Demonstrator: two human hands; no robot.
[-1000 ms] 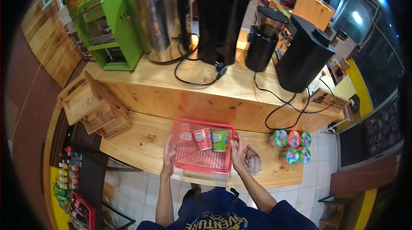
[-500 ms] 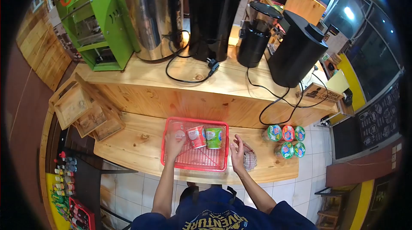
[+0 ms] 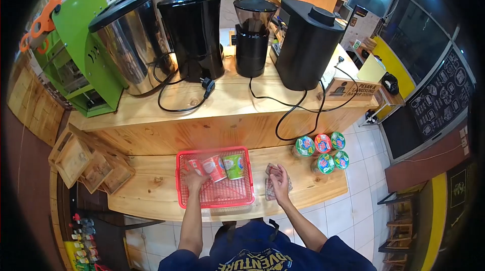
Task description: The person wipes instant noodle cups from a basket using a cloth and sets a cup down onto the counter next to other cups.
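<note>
A red plastic basket (image 3: pixel 181 190) sits on the wooden counter. Inside lie two red printed cups, the left one (image 3: pixel 196 166) and the middle one (image 3: pixel 214 168), with a green printed cup (image 3: pixel 234 167) on their right. My left hand (image 3: pixel 193 178) reaches into the basket's left side, its fingers closed around the lower end of the left red cup; some fingertips are hidden. My right hand (image 3: pixel 280 184) hovers over or touches a checked cloth (image 3: pixel 271 190) right of the basket. Its fingers are apart and hold nothing.
Several lidded cups (image 3: pixel 323 144) stand at the counter's right end. A wooden stepped rack (image 3: pixel 96 165) is on the left. Along the raised shelf (image 3: pixel 222 106) stand a green machine (image 3: pixel 81 48), a steel-and-black container (image 3: pixel 134 43), black appliances (image 3: pixel 308 43) and loose cords (image 3: pixel 288 129).
The view has turned to the right, so the scene sits further left. My left hand has lowered the left red cup in the basket. My right hand has come over the cloth.
</note>
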